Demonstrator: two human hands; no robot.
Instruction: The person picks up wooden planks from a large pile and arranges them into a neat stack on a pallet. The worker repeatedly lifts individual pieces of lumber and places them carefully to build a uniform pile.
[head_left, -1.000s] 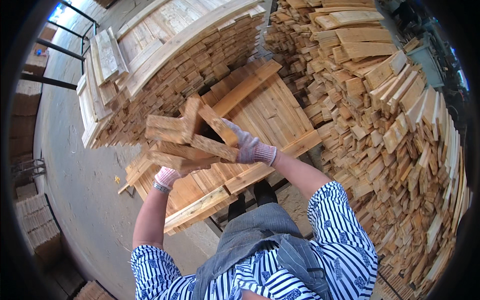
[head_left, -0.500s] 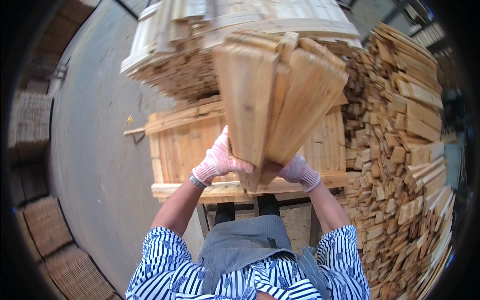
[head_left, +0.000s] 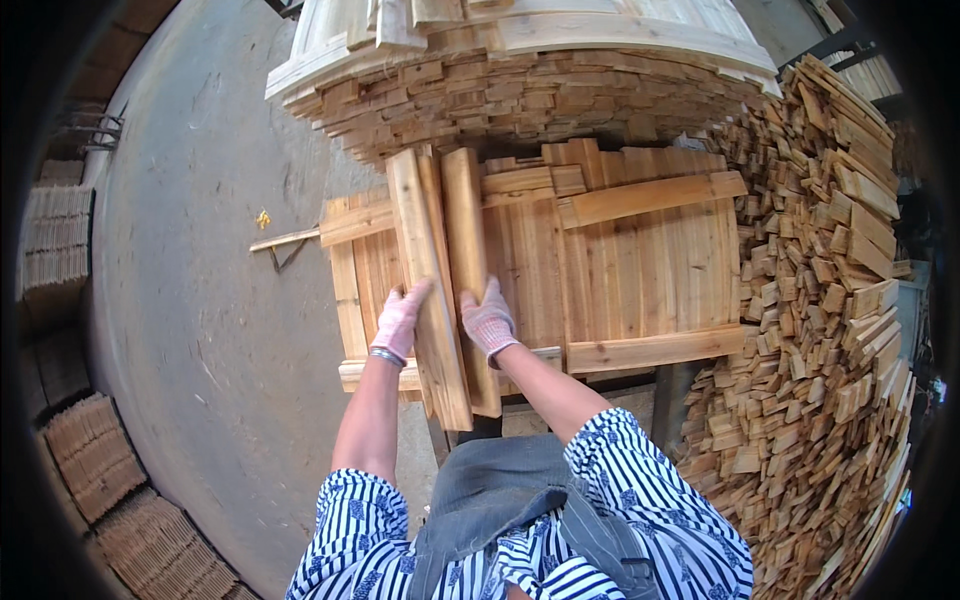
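Between my two gloved hands is a small bundle of wooden boards [head_left: 428, 290], standing on edge across the left part of a wooden bench top [head_left: 640, 275]. My left hand [head_left: 402, 318] presses against the bundle's left side, its fingers along the outermost board. On the other side, my right hand [head_left: 488, 318] grips the rightmost board [head_left: 466, 230], thumb and fingers against its face. A narrow dark gap splits the bundle near its middle. The boards' near ends stick out past the front edge of the bench top.
Behind the bench rises a large stack of boards [head_left: 520, 100] with pale planks on top. To the right, a high heap of wood pieces [head_left: 790, 330] touches the bench side. A thin stick [head_left: 284, 240] juts from the left end over the grey floor [head_left: 200, 300]. Bundled stacks [head_left: 95, 455] line the far left.
The boards have come down from a raised, fanned-out hold to the left part of the bench top. Both hands moved left with them, and the boards now lie closer to parallel.
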